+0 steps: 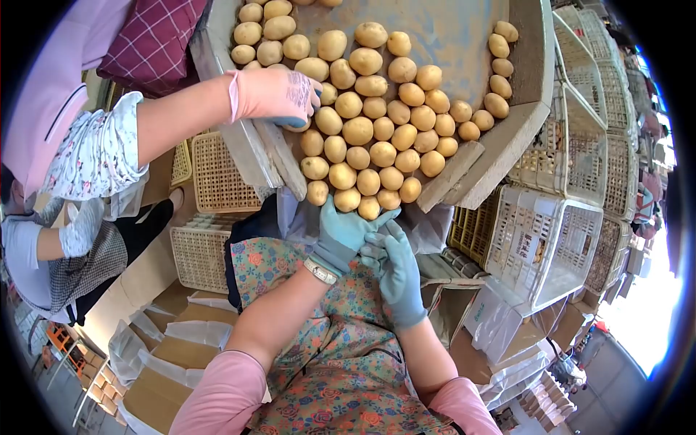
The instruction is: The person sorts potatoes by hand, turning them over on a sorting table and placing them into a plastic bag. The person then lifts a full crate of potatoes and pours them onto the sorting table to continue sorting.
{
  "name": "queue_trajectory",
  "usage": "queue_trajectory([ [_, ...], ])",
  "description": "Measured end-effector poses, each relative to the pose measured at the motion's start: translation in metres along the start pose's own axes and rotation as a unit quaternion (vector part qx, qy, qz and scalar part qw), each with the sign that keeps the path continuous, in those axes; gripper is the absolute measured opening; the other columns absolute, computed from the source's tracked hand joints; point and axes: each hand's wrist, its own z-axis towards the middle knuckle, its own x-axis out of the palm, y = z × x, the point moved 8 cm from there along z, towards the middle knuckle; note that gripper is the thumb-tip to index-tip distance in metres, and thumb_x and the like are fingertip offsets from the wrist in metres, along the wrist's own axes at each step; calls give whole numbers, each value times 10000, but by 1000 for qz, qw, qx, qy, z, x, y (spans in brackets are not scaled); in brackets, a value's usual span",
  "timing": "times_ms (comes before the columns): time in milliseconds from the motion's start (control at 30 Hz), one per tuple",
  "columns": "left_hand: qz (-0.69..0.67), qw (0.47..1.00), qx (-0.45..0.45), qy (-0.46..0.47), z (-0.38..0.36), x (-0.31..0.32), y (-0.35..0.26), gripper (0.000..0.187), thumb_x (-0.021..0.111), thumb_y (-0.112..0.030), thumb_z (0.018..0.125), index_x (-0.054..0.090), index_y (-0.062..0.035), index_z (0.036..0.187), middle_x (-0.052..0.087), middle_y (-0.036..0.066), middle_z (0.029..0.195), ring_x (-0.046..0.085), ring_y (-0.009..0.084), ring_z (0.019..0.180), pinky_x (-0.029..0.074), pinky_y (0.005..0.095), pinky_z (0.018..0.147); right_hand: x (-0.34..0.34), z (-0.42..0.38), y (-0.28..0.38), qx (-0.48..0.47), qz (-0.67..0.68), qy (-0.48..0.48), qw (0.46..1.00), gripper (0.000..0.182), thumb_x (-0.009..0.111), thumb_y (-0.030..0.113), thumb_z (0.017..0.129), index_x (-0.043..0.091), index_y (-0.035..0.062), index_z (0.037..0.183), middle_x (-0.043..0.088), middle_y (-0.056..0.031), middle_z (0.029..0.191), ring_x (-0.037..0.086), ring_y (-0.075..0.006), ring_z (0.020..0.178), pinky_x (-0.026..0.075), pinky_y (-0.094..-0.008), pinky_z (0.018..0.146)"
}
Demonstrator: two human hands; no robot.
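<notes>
Many potatoes (357, 131) lie on a sloping wooden chute (449, 36) that narrows toward me. My left hand (344, 232), in a teal-grey glove, is at the lower mouth of the chute, its fingers spread just below the nearest potatoes. My right hand (396, 272), gloved alike, is close by, its fingers extended and meeting the left hand's fingers. No potato shows in either hand. From the left, a co-worker's gloved hand (279, 98) reaches over the chute's side board and covers a potato.
Wooden boards (453, 174) border the chute's mouth. Plastic crates (533, 246) are stacked on the right, and more crates (221, 174) stand on the left. Lined cardboard boxes (181, 344) sit at lower left. Another person (72, 254) is at far left.
</notes>
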Motion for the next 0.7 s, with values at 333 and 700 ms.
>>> queue_trajectory([
  [333, 33, 982, 171, -75, -26, -13, -52, 631, 432, -488, 1072, 375, -158, 1606, 352, 81, 1675, 305, 338, 1552, 246, 650, 1251, 2, 9, 22, -70, -225, -42, 971, 367, 551, 187, 1093, 551, 27, 1424, 677, -62, 1238, 668, -117, 1020, 558, -276, 895],
  [700, 964, -23, 182, -195, -12, -22, -46, 577, 466, -457, 1079, 428, -127, 1551, 455, 123, 1584, 454, 307, 1455, 402, 509, 1197, 172, 57, 69, -504, -667, 69, 545, 533, 688, 216, 927, 586, 120, 1441, 584, -129, 1435, 526, -373, 1357, 400, -515, 1156],
])
